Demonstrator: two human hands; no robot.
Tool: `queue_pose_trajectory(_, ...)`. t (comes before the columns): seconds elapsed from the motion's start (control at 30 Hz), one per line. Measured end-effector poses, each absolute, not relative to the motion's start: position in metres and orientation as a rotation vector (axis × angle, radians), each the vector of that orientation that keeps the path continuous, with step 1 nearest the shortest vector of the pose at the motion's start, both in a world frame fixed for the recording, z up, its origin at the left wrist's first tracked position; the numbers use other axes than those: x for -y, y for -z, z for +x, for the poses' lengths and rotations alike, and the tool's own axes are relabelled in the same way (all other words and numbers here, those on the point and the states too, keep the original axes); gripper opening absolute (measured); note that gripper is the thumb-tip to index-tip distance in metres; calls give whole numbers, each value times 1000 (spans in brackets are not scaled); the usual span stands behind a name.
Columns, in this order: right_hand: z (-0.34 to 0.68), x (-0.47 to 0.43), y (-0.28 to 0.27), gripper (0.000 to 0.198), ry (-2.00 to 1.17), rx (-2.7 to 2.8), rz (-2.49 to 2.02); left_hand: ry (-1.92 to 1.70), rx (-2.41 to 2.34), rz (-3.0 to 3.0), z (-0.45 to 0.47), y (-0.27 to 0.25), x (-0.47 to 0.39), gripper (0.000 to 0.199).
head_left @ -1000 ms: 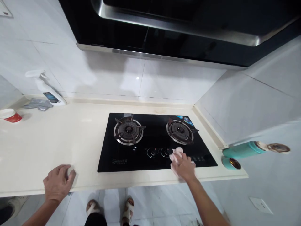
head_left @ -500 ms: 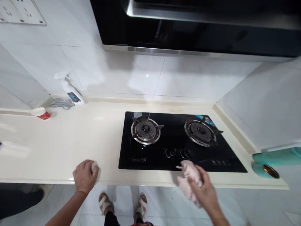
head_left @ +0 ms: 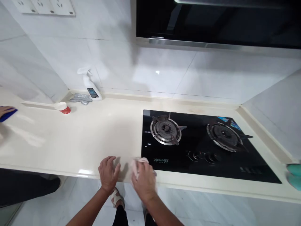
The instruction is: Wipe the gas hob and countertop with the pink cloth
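Observation:
My right hand [head_left: 146,180] grips a pale pink cloth [head_left: 135,168], mostly covered by the fingers, at the front left corner of the black gas hob [head_left: 188,163]. The cloth lies against the cream countertop [head_left: 77,138] and the hob's edge. Just left of it, my left hand [head_left: 109,172] rests at the counter's front edge with fingers apart and nothing in it. The hob has two round burners, the left burner [head_left: 166,129] and the right burner [head_left: 225,135], with knobs between them near the front.
A white spray bottle [head_left: 91,88] leans by the back wall beside a crumpled grey cloth [head_left: 81,98] and a red-and-white paper cup [head_left: 64,108]. At far left, another person's hand [head_left: 6,110] holds a blue cloth [head_left: 8,115]. A range hood [head_left: 218,28] overhangs the hob.
My right hand has carried the pink cloth left, from the hob's front middle to its left corner. My view has turned left, bringing the other person's hand into sight.

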State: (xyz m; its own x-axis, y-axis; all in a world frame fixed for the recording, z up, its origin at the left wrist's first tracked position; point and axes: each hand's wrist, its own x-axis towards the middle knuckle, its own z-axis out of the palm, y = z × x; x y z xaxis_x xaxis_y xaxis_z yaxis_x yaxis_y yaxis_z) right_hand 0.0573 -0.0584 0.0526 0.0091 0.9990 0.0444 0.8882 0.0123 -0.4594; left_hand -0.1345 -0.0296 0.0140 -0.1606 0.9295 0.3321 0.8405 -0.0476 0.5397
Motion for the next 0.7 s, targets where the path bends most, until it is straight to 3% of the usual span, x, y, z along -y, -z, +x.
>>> queue_pose_trajectory(0.13, -33, 31, -51, 45, -606, 1923, -1675, -1355, -1972, 1721, -148, -30, 47, 35)
queue_pose_trajectory(0.27, -51, 0, -51, 36, -753, 1737, -1431, -1372, -1930, 1836, -163, -54, 75, 41)
queue_pose_trajectory(0.47, 68, 2, -36, 46, -528, 1528, -1515, -813, -1822, 2428, -175, -33, 72, 67)
queue_pose_trajectory(0.7, 141, 35, 37, 57, 108, 1715, -1884, -230, -1653, 2333, -172, -11, 31, 91)
